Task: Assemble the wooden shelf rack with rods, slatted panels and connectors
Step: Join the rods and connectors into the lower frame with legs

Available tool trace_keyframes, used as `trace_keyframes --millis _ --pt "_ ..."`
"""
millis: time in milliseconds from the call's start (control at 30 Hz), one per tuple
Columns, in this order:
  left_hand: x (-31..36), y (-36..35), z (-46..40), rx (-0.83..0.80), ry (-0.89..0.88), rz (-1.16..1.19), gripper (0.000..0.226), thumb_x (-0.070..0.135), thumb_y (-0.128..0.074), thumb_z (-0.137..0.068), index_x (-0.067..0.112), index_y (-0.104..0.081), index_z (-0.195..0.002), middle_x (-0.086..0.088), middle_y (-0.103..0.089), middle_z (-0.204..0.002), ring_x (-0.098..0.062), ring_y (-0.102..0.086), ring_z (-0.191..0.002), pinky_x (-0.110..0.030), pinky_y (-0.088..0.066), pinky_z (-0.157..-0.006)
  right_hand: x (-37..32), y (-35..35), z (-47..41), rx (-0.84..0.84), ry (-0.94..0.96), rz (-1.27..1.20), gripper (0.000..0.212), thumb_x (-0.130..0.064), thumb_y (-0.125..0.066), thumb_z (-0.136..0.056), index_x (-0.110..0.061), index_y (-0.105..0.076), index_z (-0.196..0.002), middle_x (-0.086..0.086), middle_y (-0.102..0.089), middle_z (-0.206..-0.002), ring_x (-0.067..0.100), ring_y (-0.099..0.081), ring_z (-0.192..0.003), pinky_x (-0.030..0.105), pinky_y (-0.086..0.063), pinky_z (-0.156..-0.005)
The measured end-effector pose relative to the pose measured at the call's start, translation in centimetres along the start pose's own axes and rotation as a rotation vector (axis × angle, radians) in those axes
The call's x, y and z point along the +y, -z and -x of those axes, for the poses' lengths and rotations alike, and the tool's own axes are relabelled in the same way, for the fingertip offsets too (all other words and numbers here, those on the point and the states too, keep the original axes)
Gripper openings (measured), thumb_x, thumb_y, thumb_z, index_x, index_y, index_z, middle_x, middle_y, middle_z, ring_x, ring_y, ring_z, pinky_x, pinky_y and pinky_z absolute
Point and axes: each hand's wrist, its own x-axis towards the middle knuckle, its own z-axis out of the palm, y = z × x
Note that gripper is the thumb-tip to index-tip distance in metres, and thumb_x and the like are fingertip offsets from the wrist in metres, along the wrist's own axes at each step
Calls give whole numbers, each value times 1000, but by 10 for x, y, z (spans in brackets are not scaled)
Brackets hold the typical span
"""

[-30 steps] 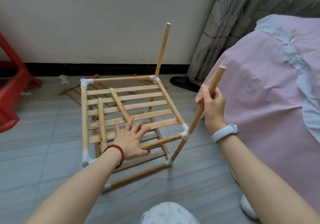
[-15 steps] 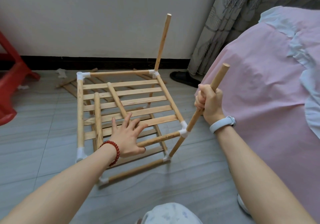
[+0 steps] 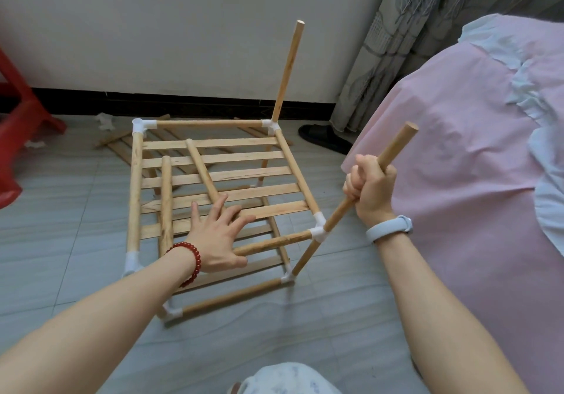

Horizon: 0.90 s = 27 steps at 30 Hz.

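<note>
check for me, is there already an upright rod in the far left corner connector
No, the far left corner connector has an empty top, while an upright rod stands only in the far right connector.

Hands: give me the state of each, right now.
Left hand: open, fingers spread, pressing on the slatted panel.
Right hand: closed around the slanted rod seated in the corner connector.

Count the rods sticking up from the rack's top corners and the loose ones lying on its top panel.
Rods sticking up from corners: 2, back rod, front rod
Loose rods lying on panel: 2, left rod, right rod
Total: 4
</note>
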Motion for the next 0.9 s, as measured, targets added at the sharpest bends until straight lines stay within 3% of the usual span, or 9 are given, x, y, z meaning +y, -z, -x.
trace_keyframes --millis 100,167,300,367,433,600,800,900 --pt "-1 0 0 -1 -4 -25 85 60 -51 -76 40 -8 -146 6 -2 -157 -24 24 -141 -68 11 -104 -3 8 1 -108 -45 -21 47 -12 -45 -79 -26 -35 -35 -10 -27 -34 8 -24 -30 15 -25 -39" --pt "-1 1 -1 0 2 -34 84 60 -51 -76 40 -9 -146 5 -3 -157 -25 23 -141 -69 9 -105 -4 4 0 -72 -43 39 50 -13 -45 -84 -26 -37 -37 -10 -30 -35 8 -27 -31 16 -27 -38" --pt "2 3 -4 9 18 -39 82 60 -50 -77 39 -10 -145 4 -5 -157 -26 21 -141 -69 6 -106 0 -16 1 328 -57 252 41 -28 -46 -95 -20 -38 -56 -6 -38 -46 11 -40 -44 26 -40 -47" --pt "2 2 -4 18 15 -33 82 60 -50 -77 40 -10 -145 5 -4 -157 -26 21 -141 -69 7 -106 5 -29 5 533 -34 222 41 -34 -49 -94 -20 -35 -57 -6 -37 -49 12 -41 -50 30 -41 -54" --pt "1 2 -3 19 15 -28 82 60 -51 -77 39 -10 -146 4 -5 -157 -26 21 -142 -68 8 -106 6 -37 5 620 -1 184 45 -29 -51 -92 -20 -34 -52 -7 -35 -46 11 -38 -48 29 -38 -52" --pt "-1 2 -4 20 0 -6 82 59 -51 -77 39 -11 -145 4 -7 -156 -25 20 -142 -68 9 -105 7 -28 -3 455 -44 191 38 -5 -46 -81 -16 -38 -46 -3 -37 -39 14 -36 -40 24 -32 -43" --pt "0 1 -2 13 -3 -17 83 60 -51 -76 39 -10 -146 4 -5 -157 -25 21 -141 -68 9 -106 4 -7 -2 104 -82 106 53 -2 -44 -83 -25 -40 -35 -10 -33 -36 7 -29 -34 17 -28 -38" --pt "2 3 0 3 4 -29 84 60 -50 -77 39 -9 -146 4 -4 -157 -25 21 -141 -68 8 -106 2 -2 1 42 -93 89 54 -4 -45 -90 -25 -40 -40 -9 -34 -38 7 -29 -35 17 -29 -38"
